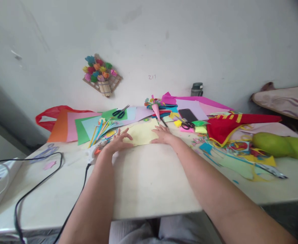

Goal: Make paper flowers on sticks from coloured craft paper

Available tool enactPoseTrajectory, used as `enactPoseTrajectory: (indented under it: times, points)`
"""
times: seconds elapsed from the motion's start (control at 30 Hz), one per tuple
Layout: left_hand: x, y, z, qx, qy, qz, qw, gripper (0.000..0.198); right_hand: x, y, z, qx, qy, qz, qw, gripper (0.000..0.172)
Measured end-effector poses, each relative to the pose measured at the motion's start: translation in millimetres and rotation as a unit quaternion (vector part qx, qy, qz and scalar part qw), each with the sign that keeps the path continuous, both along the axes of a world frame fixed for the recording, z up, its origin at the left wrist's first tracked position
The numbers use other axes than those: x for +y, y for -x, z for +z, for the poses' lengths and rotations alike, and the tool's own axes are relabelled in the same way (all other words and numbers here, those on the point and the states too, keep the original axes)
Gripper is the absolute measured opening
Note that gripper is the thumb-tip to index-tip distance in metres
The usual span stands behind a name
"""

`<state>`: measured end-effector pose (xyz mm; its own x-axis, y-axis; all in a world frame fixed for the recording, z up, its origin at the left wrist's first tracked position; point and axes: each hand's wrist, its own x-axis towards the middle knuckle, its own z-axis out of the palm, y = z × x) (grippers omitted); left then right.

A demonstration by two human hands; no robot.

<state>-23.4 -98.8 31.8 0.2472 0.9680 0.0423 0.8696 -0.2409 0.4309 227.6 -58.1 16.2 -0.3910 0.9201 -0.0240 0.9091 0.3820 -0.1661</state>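
A pale yellow sheet of paper (141, 133) lies flat on the white table, between my two hands. My left hand (120, 140) rests at its left edge, fingers spread and holding nothing. On the right edge lies my right hand (163, 135), its fingers stretched out over the paper. Just beyond the sheet stands a pink paper cone (155, 110) topped with small colourful paper pieces. Thin paper strips (102, 130) and a white corded tool (92, 154), partly hidden by my left arm, are near my left hand.
Dark-handled scissors (120, 112) lie on coloured sheets at the back left; another pair (187, 125) sits beside a phone (188, 115). A black cord (38, 183) loops across the table's left side. Paper scraps (236, 164), a red cloth (224, 130) and green fruit-like objects (272, 144) cover the right.
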Motion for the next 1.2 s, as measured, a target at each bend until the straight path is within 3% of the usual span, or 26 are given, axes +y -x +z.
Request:
enactPoseTrajectory:
  times: [0.27, 0.5, 0.7, 0.9, 1.2]
  points:
    - [2, 1, -8.1, 0.019, 0.025, -0.010, 0.999, 0.027, 4, -1, -3.4, 0.002, 0.000, 0.003, 1.000, 0.083]
    - [12, 1, -18.0, -0.008, -0.022, -0.021, 1.000, 0.013, 5, -3, -4.8, 0.007, 0.009, -0.002, 1.000, 0.085]
    - [9, -5, -15.8, -0.010, -0.004, 0.013, 1.000, 0.014, 5, -4, -5.6, 0.008, 0.013, -0.005, 1.000, 0.088]
    - [6, -11, -12.6, 0.064, 0.013, 0.067, 0.996, 0.028, 4, -3, -5.6, -0.009, 0.035, -0.037, 0.999, 0.094]
    - [11, -9, -21.4, 0.153, 0.015, 0.114, 0.982, 0.075, -1, -4, -2.7, -0.016, 0.055, -0.047, 0.997, 0.095]
